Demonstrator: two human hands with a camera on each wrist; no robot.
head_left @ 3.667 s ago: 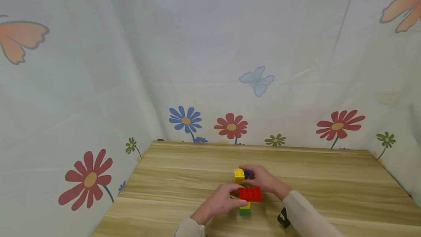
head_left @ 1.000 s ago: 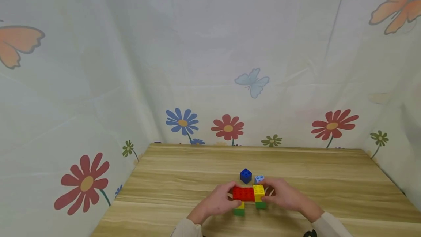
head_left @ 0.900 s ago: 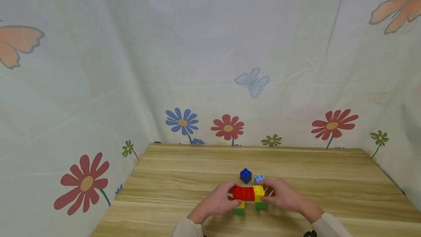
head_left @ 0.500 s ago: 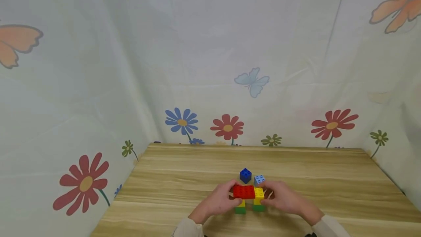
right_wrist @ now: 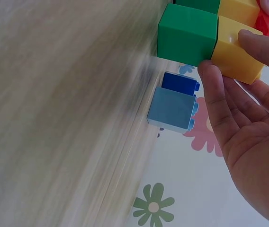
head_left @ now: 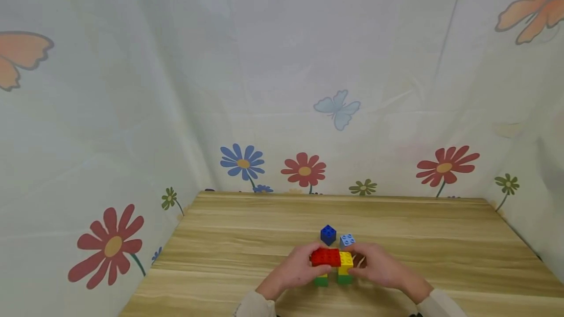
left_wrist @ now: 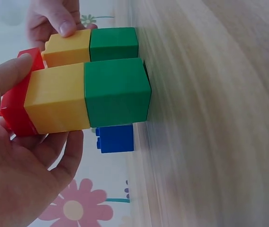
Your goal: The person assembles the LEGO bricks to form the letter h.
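Observation:
My left hand (head_left: 299, 265) grips the left end of a long red toy building brick (head_left: 326, 257), thumb in front and fingers behind. Under that end, a yellow brick (left_wrist: 58, 99) sits on a green brick (left_wrist: 117, 92). My right hand (head_left: 380, 264) pinches a second yellow brick (right_wrist: 236, 49), which is stacked on another green brick (right_wrist: 187, 34) at the right. In the head view, the red brick's right end overlaps the edge of this yellow brick. A gap shows between the two stacks below the red brick.
Behind the stacks, a dark blue brick (head_left: 328, 235) and a light blue brick (head_left: 347, 240) stand on the wooden table (head_left: 246, 219). The light blue one is close behind my right fingertips. A flower-printed cloth (head_left: 282, 87) hangs past the table's far edge.
My right hand has brought the yellow-topped stack from farther back to the red brick's right end. Over the last second that stack shifted slightly toward me. My left hand keeps its grip.

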